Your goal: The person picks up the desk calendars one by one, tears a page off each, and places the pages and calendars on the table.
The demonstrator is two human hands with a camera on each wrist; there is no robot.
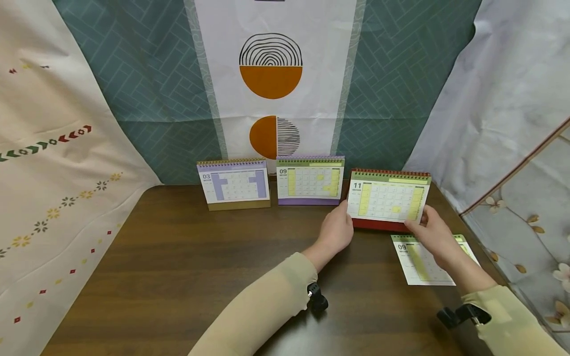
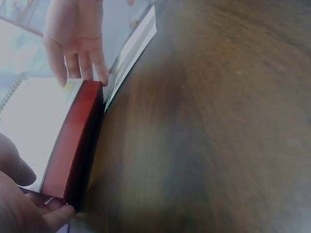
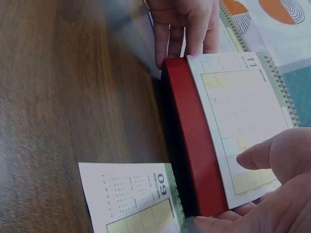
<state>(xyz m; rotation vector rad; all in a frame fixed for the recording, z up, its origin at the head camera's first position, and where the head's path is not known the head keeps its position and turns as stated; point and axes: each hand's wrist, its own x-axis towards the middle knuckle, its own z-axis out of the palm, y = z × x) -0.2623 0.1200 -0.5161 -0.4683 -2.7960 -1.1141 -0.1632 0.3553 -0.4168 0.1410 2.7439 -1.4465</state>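
Both hands hold a red-based desk calendar [image 1: 386, 200], turned to page 11 with yellow columns, at the right of the table. The left hand [image 1: 337, 228] grips its left end; in the left wrist view the thumb [image 2: 22, 174] lies over the page edge and fingers reach beneath. At the right end, the right hand [image 1: 433, 237] has its thumb [image 3: 257, 155] on the page and fingers behind the base. A loose calendar page [image 1: 411, 262] marked 09 lies flat under the right forearm, partly hidden by it.
Farther back stand a gold-based calendar [image 1: 236, 185] showing 03 and a purple-based calendar [image 1: 310, 183] showing 09. Patterned cloth [image 1: 156, 99] hangs behind the brown wooden table [image 1: 178, 267], with more cloth along both sides.
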